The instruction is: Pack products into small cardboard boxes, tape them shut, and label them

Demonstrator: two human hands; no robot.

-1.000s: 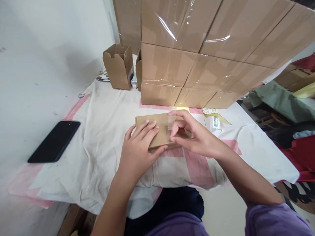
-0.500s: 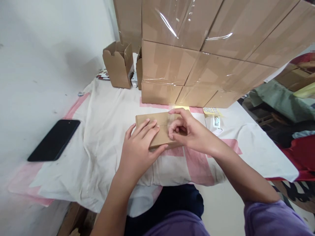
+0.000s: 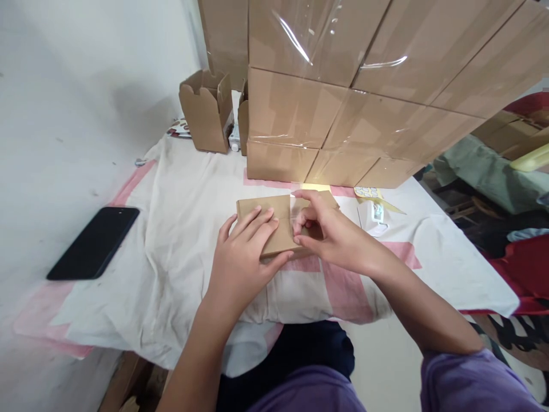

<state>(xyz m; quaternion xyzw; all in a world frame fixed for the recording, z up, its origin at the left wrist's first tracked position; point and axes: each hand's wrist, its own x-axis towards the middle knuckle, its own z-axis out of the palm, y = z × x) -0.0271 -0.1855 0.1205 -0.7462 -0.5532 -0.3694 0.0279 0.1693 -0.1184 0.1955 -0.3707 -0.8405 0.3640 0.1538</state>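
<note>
A small brown cardboard box lies flat on the cloth-covered table before me. My left hand holds its left part, fingers spread over the top and thumb along the near edge. Over the right part, my right hand is closed, thumb and curled fingers pinching a strip of clear tape across the top. The curled fingers partly hide the tape's near end. To the right of this hand stands a small white plastic piece, which I cannot name.
Several taped cardboard boxes are stacked along the back. An open carton stands at the back left, beside the wall. A black phone lies on the left of the table. Yellow printed paper sits near the stack.
My right hand has shifted slightly, and the tape's far end stands up less beyond the box. My left hand stays in the same place on the box.
</note>
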